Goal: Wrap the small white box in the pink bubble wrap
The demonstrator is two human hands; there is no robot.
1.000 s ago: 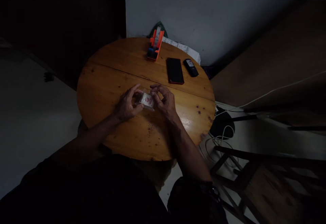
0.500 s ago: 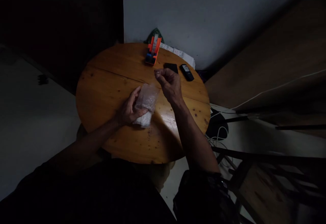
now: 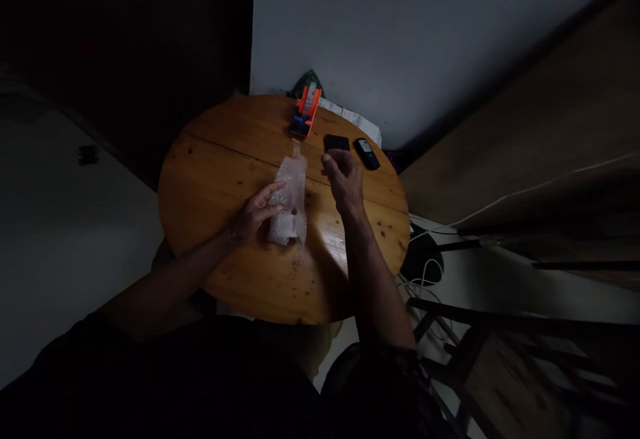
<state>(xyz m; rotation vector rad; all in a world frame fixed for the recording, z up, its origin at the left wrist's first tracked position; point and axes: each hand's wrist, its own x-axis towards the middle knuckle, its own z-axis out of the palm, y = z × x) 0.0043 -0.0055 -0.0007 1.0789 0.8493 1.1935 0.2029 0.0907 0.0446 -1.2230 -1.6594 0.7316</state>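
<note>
A piece of clear bubble wrap (image 3: 299, 182) wraps a small whitish item on the round table. From its far end a narrow strip of clear tape (image 3: 297, 148) sticks out towards the tape dispenser. My left hand (image 3: 257, 212) lies against the left side of the bubble wrap and holds it, fingers over its top. To the right, my right hand (image 3: 345, 176) is raised over the table, apart from the wrap, with thumb and fingertips pinched together. Whatever may be between them is too small and dark to make out.
An orange tape dispenser (image 3: 307, 111) stands near the wooden table's (image 3: 200, 179) far edge. Right of it lie a dark flat item (image 3: 337, 142) and a black phone-like device (image 3: 367, 154). White papers (image 3: 355, 119) lie along the wall. A wooden chair (image 3: 500, 372) stands at the right.
The bubble wrap has turned more upright and opened somewhat at its near right side. My left fingers have shifted over its top. My right hand has moved slightly right and down, away from it.
</note>
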